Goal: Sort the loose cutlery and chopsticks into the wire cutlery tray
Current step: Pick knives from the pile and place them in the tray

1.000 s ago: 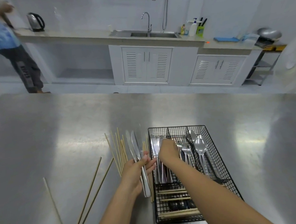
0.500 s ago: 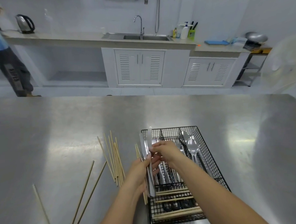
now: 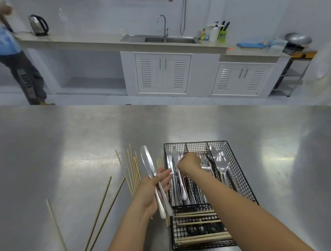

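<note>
A black wire cutlery tray [image 3: 239,171] stands on the steel table. Its left slot holds knives, the middle forks, the right spoons [image 3: 220,163], and the near cross slot holds chopsticks [image 3: 200,238]. My left hand [image 3: 153,189], just left of the tray, grips two table knives [image 3: 149,165] with blades pointing away. My right hand [image 3: 188,164] is over the left slot, pinching one knife [image 3: 178,179] that slants down into it. Loose pale chopsticks [image 3: 131,169] lie on the table left of my left hand.
Three long sticks [image 3: 100,212] lie apart at the near left of the steel table [image 3: 68,147]. Across the floor run a counter with a sink [image 3: 169,39], a kettle [image 3: 38,24] and white cabinets. A person [image 3: 14,55] stands at the far left.
My right hand took one knife from the bundle in my left hand and carried it right, over the tray's left slot. My left hand moved slightly left with the other knives.
</note>
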{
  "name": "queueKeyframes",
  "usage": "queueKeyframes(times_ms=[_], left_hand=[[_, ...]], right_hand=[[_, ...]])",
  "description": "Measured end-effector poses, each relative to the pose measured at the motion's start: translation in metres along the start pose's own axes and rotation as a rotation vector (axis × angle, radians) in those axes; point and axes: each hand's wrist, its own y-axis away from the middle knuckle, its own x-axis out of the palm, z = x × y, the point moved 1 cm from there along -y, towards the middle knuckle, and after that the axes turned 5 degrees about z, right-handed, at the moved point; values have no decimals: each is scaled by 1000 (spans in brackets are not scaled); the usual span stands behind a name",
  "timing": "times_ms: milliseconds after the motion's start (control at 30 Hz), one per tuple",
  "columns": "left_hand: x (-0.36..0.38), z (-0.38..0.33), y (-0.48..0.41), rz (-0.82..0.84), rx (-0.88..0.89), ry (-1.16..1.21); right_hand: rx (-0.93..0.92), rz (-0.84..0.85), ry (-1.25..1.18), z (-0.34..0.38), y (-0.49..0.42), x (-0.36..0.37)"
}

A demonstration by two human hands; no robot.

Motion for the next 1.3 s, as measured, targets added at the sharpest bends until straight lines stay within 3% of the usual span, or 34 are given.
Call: queueKeyframes(times_ms=[167, 467, 567, 667, 733, 833, 1000, 1133, 1300], left_hand=[[-1, 3, 4, 14, 48, -38], [1, 2, 7, -44, 100, -87], [-3, 2, 3, -70, 81, -53], [1, 4, 2, -49, 44, -53], [7, 9, 2, -34, 19, -75], [17, 14, 2, -35, -15, -96], [15, 13, 0, -160, 18, -66], [2, 6, 5, -252, 65, 72], [-4, 7, 15, -296, 58, -15]], right_hand=[[-57, -95, 178, -2, 12, 15], [-145, -90, 351, -2, 22, 18], [-223, -76, 70, 0, 28, 8], [-139, 307, -556, 2, 40, -3], [-121, 496, -644, -1, 48, -8], [-141, 423, -607, -5, 48, -12], [35, 292, -769, -4, 33, -29], [64, 111, -628, -6, 14, -28], [38, 66, -324, -2, -1, 6]])
